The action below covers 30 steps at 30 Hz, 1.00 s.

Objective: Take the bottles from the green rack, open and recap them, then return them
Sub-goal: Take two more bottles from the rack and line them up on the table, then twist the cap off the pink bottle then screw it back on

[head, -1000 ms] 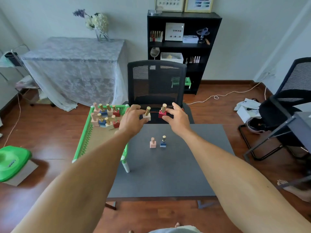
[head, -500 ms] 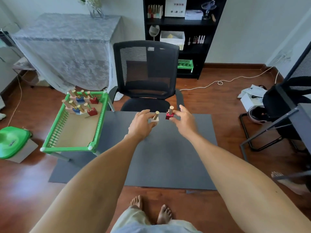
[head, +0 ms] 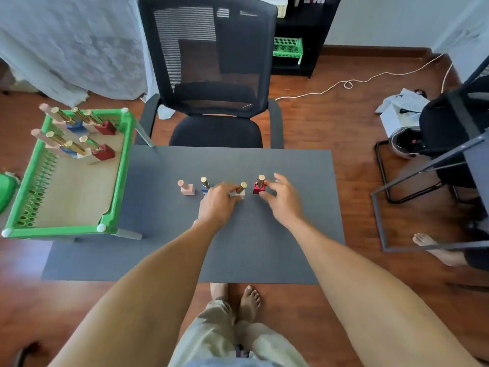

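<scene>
Four small bottles stand in a row on the grey table mat [head: 238, 247]. The pink bottle [head: 187, 188] is at the left. Beside it stands the blue bottle [head: 204, 184] with a gold cap, partly hidden by my left hand [head: 217, 206]. That hand pinches the white bottle [head: 241, 191] with a gold cap. My right hand [head: 283, 201] pinches the base of the red bottle [head: 258, 186] between thumb and fingers. Both held bottles sit on the mat. At the left, the green rack [head: 120, 165] holds several more capped bottles at its far end.
A black mesh chair [head: 211, 75] stands just behind the table. At the right stands another desk's metal frame [head: 423, 165], with a person's bare foot [head: 428, 243] under it. My own feet [head: 238, 300] are under the table's near edge. A white cable [head: 344, 84] lies on the wooden floor.
Both hands came down from mid-air with the white and red bottles, which now stand on the mat beside the pink and blue ones. The view tilted further down.
</scene>
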Each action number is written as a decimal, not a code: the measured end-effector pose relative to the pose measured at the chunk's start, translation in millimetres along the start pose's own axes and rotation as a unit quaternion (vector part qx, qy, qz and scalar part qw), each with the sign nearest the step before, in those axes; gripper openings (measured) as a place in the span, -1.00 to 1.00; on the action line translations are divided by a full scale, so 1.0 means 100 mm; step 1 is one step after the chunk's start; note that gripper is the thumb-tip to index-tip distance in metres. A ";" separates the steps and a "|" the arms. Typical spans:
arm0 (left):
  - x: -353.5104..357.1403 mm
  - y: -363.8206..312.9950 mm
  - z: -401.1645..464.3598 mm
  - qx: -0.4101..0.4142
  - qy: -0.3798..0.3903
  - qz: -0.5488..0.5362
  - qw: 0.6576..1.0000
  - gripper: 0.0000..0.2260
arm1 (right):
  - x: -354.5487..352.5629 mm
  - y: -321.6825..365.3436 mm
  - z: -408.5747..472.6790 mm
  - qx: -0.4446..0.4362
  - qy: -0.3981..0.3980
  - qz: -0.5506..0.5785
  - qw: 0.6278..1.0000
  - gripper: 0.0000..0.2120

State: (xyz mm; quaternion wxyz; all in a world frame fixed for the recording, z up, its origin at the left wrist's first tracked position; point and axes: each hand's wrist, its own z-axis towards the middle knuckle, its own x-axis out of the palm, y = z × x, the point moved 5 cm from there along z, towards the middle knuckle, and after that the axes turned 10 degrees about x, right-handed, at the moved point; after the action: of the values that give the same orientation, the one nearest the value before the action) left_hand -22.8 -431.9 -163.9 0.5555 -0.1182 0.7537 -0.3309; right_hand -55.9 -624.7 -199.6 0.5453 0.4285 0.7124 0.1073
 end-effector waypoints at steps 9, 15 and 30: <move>0.14 0.22 0.15 -0.045 -0.026 0.032 0.998 -0.88 | 0.24 -0.09 0.08 -0.020 -0.009 0.006 1.000 -0.77; 0.20 0.29 0.18 -0.063 -0.028 0.027 0.997 -0.84 | 0.26 -0.07 0.13 -0.017 -0.019 0.008 1.000 -0.75; 0.06 0.30 -0.18 -0.069 -0.031 0.050 0.996 -0.83 | 0.21 -0.03 -0.20 0.045 -0.061 0.016 0.997 -0.49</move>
State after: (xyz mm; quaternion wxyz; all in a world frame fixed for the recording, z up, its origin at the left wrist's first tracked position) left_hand -36.1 -405.6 -185.0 0.5846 -0.1288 0.7623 -0.2459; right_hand -75.7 -604.8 -208.8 0.5662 0.4701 0.6746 0.0573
